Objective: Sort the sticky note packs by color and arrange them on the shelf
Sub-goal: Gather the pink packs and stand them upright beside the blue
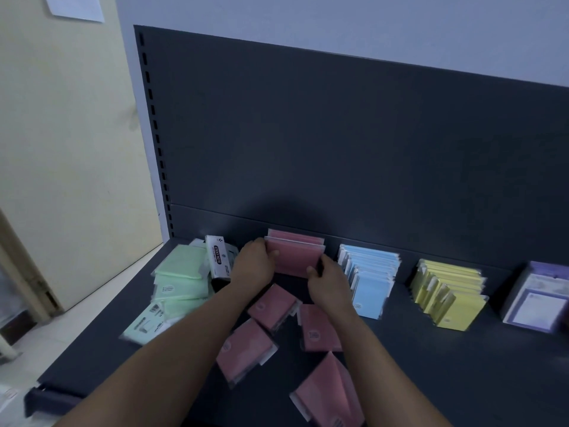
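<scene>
Pink sticky note packs (295, 254) are seen held upright at the back of the dark shelf (462, 380), gripped at either end: the left hand (255, 261) has its fingers curled round the left edge, the right hand (328, 283) its fingers pinched on the right edge. Four loose pink packs (274, 306) are strewn flat at 6 o'clock. Green packs (181, 278) are heaped at 9 o'clock; blue packs (369, 272), yellow packs (446, 291) and purple packs (535, 298) are ranged at 3 o'clock.

One shelf (431, 380) holds four loose pink packs (272, 306) near, at least two upright pink packs (295, 257) far, one black-and-white box (218, 260) left, and one cluster each of green packs (181, 266), blue packs (369, 291), yellow packs (455, 306), purple packs (535, 306).
</scene>
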`<state>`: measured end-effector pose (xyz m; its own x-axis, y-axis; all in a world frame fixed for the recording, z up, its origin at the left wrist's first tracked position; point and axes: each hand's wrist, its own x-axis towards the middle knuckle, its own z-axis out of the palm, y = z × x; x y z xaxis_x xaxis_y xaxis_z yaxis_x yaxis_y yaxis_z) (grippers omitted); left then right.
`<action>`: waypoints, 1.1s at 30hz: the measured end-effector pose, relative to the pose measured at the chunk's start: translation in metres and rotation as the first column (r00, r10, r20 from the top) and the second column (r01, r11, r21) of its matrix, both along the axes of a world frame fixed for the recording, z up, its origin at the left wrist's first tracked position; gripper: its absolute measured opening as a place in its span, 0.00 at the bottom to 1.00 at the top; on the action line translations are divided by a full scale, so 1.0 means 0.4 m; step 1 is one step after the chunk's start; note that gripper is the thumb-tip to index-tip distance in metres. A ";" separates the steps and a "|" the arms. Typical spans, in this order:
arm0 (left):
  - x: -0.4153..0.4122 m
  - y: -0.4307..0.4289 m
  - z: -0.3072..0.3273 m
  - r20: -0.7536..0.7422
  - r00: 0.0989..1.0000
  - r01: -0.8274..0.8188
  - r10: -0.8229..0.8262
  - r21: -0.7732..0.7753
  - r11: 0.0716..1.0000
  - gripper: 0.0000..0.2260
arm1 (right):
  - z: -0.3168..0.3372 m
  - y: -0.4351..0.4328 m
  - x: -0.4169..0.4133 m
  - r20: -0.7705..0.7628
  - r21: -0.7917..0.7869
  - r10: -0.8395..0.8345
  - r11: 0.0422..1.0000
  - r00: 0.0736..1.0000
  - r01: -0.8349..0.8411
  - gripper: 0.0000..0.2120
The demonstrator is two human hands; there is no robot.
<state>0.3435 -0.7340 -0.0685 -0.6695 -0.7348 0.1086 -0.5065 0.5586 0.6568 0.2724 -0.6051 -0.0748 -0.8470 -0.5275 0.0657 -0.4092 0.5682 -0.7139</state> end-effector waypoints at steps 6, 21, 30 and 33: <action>-0.006 -0.014 -0.002 -0.120 0.992 -0.029 0.033 0.038 0.999 0.15 | -0.006 -0.006 -0.013 -0.002 -0.110 -0.026 0.994 1.000 0.025 0.11; -0.019 -0.040 -0.013 0.044 0.998 0.046 -0.044 -0.047 0.998 0.08 | -0.030 -0.023 -0.017 0.011 0.004 -0.009 1.000 1.000 0.009 0.12; -0.012 -0.041 -0.014 0.079 0.995 0.057 -0.055 -0.023 0.998 0.11 | -0.016 -0.025 -0.014 0.047 0.092 0.043 0.995 0.998 -0.047 0.17; -0.004 -0.043 -0.012 0.082 0.995 0.059 -0.057 -0.025 0.998 0.10 | -0.015 -0.018 -0.011 0.074 0.080 0.015 0.997 0.997 -0.021 0.14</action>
